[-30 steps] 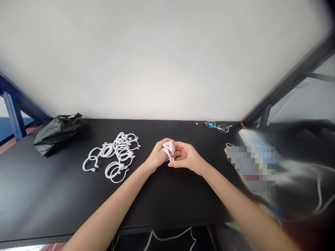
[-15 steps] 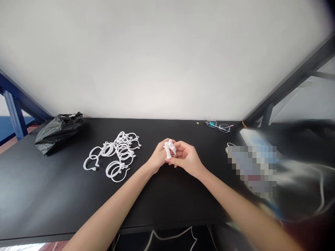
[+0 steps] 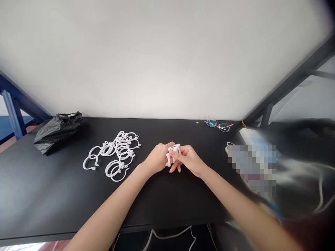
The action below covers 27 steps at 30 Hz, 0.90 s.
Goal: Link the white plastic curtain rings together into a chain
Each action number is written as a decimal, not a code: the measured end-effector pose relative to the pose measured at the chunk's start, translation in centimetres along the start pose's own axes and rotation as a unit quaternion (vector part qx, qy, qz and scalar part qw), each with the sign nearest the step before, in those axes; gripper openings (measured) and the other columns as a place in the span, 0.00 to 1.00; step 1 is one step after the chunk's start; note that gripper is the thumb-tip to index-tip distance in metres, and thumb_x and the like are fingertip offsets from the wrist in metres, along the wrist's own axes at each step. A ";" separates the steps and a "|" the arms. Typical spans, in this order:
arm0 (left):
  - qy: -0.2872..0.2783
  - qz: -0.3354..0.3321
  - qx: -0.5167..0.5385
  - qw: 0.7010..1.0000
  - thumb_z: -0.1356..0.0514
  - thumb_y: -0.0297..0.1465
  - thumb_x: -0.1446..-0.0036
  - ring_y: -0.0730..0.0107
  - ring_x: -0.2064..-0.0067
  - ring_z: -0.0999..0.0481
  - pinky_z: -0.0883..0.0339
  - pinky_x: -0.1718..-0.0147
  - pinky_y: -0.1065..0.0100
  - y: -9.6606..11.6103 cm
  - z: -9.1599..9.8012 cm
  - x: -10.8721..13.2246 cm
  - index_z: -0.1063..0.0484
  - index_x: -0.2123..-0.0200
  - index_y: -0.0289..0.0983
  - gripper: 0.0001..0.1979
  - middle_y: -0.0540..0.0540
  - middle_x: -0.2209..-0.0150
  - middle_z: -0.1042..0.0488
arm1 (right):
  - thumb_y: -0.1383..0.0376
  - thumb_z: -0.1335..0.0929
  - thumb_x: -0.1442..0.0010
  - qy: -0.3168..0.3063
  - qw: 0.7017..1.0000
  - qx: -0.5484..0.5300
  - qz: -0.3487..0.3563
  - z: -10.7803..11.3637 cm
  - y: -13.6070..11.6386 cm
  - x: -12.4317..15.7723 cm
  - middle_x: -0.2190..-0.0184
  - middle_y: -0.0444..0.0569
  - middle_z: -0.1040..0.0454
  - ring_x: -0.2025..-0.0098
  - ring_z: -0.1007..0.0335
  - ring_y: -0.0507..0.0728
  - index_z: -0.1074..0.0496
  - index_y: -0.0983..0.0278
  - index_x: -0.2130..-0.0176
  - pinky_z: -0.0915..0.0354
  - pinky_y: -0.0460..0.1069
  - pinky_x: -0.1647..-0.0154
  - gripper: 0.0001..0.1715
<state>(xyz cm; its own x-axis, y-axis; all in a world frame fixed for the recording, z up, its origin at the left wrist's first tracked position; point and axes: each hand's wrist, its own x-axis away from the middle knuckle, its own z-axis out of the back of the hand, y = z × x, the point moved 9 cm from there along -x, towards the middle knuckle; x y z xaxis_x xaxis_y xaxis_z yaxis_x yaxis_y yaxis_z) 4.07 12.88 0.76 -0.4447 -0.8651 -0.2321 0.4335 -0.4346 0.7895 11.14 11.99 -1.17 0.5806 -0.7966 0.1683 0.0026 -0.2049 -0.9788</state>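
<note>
My left hand [image 3: 157,158] and my right hand [image 3: 188,159] meet over the middle of the black table [image 3: 52,195]. Between their closed fingers sits a small bunch of white plastic rings [image 3: 173,153], pinched from both sides. The fingers hide much of the bunch. To the left on the table lies a loose pile of the same white rings [image 3: 115,153], several of them overlapping.
A crumpled black plastic bag [image 3: 56,131] lies at the back left. A pair of glasses [image 3: 218,126] rests at the back right near the wall. A blurred patch [image 3: 251,167] and cables [image 3: 319,188] sit on the right.
Both hands have shifted slightly down and turned the bunch of rings between their fingers. The right fingers now curl more over the rings. The pile on the table has not moved.
</note>
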 end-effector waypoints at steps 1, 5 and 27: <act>-0.002 -0.002 0.010 1.000 0.44 0.26 0.52 0.77 0.80 0.41 0.51 0.79 0.72 0.1 0.0 -0.1 0.38 0.74 0.38 0.04 0.55 0.79 0.37 | 0.49 0.28 0.45 -0.009 1.000 -0.005 -0.003 -0.1 0.0 0.0 0.69 0.55 0.19 0.74 0.21 0.56 0.23 0.69 0.66 0.38 0.41 0.83 0.24; -0.001 -0.007 0.057 0.998 0.46 0.25 0.51 0.77 0.77 0.40 0.48 0.78 0.73 0.4 0.1 -0.2 0.38 0.74 0.37 0.02 0.54 0.77 0.36 | 0.50 0.30 0.42 -0.040 0.999 -0.019 -0.003 -0.4 -0.3 0.2 0.66 0.57 0.19 0.68 0.19 0.59 0.23 0.69 0.63 0.31 0.44 0.77 0.24; -0.026 0.060 0.313 0.948 0.46 0.34 0.42 0.78 0.85 0.34 0.47 0.87 0.77 0.5 -0.4 -0.3 0.33 0.75 0.35 0.11 0.51 0.83 0.31 | 0.50 0.41 0.32 0.041 0.963 0.168 0.205 -1.3 -4.0 3.0 0.76 0.48 0.28 0.76 0.36 0.53 0.30 0.63 0.73 0.36 0.50 0.71 0.26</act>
<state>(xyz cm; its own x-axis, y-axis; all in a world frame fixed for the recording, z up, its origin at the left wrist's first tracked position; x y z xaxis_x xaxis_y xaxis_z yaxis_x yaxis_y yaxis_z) 4.74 12.78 1.01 -0.4670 -0.8783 -0.1027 -0.0585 -0.0852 0.9946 11.76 9.70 3.43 0.5220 -0.8167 -0.2459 0.0583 0.3218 -0.9450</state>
